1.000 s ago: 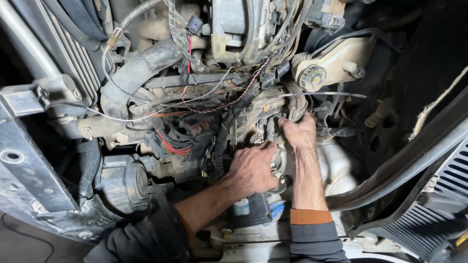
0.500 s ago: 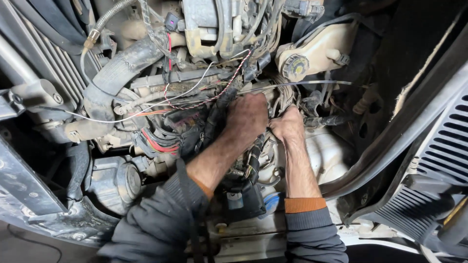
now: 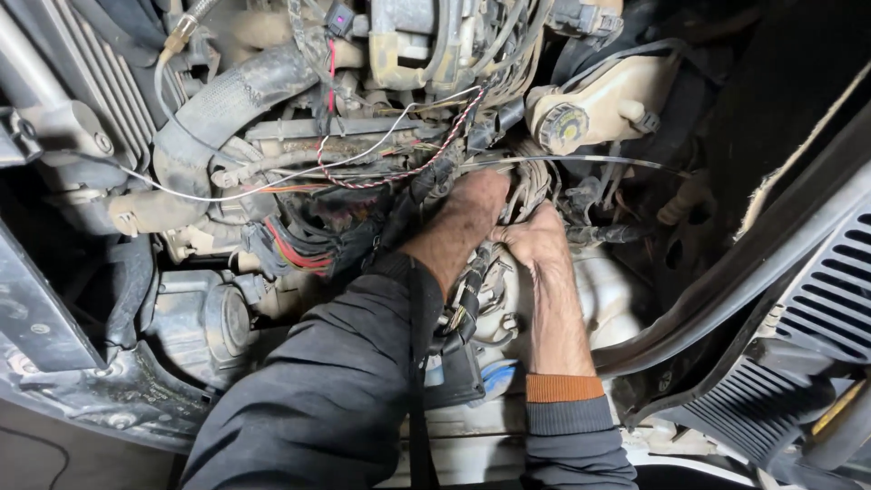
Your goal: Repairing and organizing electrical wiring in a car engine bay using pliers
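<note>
Both hands [image 3: 504, 227] on wiring bundle [image 3: 531, 181]

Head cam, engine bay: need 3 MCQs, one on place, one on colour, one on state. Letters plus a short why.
1. Where is the cream reservoir with the round cap relative to the hands?
A. up and to the right
B. down and to the left
C. directly under the sleeves

2. What colour is the cuff band on the right sleeve?
A. green
B. orange
C. white

3. How are the two hands placed?
A. both lifted clear of the engine
B. one on the radiator
C. close together, fingers pushed in among the wiring

Key:
1 A: the reservoir sits above and right of the left hand and right hand.
2 B: the cuff band is orange against the dark sleeve.
3 C: both hands meet at the wire bundle, fingertips hidden in it.
</note>
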